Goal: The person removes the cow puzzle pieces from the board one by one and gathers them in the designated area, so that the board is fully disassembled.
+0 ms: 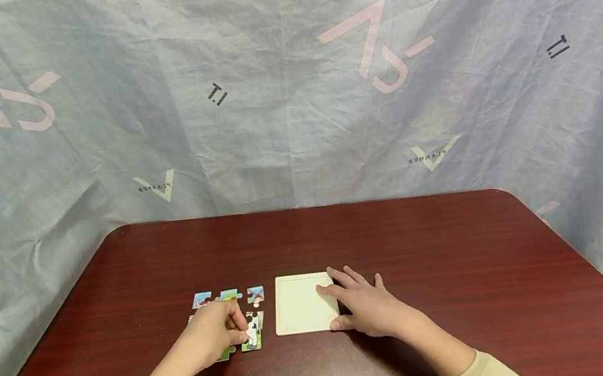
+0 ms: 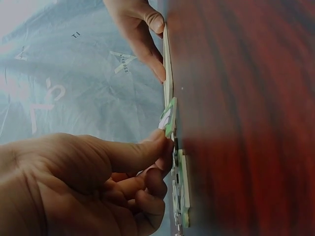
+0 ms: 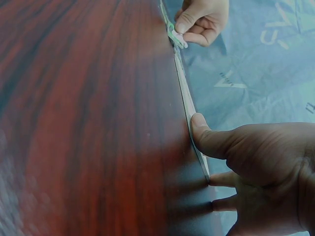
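Note:
Between thumb and fingertips, my left hand (image 1: 214, 332) pinches a jigsaw piece (image 1: 252, 334) with a black-and-white animal pattern and green edge. In the left wrist view the piece (image 2: 169, 119) stands tilted above the tabletop. More jigsaw pieces lie beneath and beyond that hand, which partly covers them. To their right is a pale, square puzzle tray (image 1: 303, 305) with a low rim. My right hand (image 1: 367, 305) rests at the tray's right side with fingers spread; its thumb touches the near right corner and one finger reaches over the inside.
Loose pieces include one with a red-roofed picture (image 1: 256, 295), a blue one (image 1: 202, 299) and a green one (image 1: 227, 354) near the left wrist. They lie on a dark red wooden table (image 1: 433, 246). Grey printed sheeting (image 1: 279, 120) hangs behind the table and along its sides.

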`<state>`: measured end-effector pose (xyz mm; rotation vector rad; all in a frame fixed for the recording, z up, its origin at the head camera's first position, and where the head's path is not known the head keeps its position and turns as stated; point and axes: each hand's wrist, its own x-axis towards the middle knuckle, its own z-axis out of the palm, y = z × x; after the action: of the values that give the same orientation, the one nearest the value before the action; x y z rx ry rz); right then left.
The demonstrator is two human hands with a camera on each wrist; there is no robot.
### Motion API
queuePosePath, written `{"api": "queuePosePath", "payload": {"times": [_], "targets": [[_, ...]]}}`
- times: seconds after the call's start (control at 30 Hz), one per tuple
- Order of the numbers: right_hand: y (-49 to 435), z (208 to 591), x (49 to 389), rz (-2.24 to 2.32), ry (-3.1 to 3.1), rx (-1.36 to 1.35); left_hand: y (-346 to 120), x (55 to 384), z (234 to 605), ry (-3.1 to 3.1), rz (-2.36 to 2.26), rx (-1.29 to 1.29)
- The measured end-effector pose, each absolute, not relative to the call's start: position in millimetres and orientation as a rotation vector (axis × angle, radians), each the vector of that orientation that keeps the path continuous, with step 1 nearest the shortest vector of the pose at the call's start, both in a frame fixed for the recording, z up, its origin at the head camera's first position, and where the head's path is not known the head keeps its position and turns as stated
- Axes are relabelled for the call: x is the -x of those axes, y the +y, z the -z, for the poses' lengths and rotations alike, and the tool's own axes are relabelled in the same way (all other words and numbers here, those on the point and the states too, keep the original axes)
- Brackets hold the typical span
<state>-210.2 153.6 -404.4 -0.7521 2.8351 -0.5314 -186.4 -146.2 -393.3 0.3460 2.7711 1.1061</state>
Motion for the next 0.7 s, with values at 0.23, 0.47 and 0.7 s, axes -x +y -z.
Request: {"api": "queuePosePath", "payload": {"times": [0.23,0.47,0.7], "targets": [[153.6,404.4,211.5,0.527,2.832,0.746,-144.1,185.0,391.2,2.807,-1.023,-0.357],[153.4,404.5,211.4,0.523,2.830,0.743,-144.1,184.3,391.1,2.790,-1.016,-0.351],[153.6,404.1,211.7,0.524,2.831,0.741,-144.3,183.8,390.4,2.809,-0.990,-0.334]]}}
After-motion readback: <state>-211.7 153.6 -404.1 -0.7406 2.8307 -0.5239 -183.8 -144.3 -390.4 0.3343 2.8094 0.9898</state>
